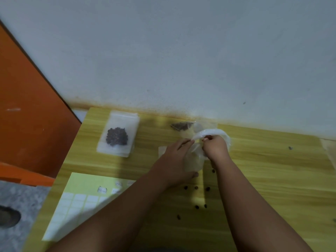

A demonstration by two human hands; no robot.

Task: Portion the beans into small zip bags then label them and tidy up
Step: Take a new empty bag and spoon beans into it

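Blurrily, L hand [172, 157] & R hand [216, 148] w/ pinch-grip on crumpled clear bag [217, 132], contents unclear.

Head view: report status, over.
Left hand and right hand both pinch clear plastic bag. One filled zip bag back left. Loose beans scattered near forearms.

Table [272, 170]: yellow-green, streaked wood grain. Wall [181, 51]: pale grey-white, with an orange-brown speckled band along its lower edge. Panel [27, 115] at left: flat orange. Floor [18, 197]: grey, mottled. Zip bag [125, 120]: frosted translucent white; beans [117, 136] inside dark brown to black. Loose beans [197, 207]: same dark tone. Label sheet [81, 180]: pale yellow-green backing; labels [72, 202] white, in a grid. Plastic bag [194, 162]: translucent white.
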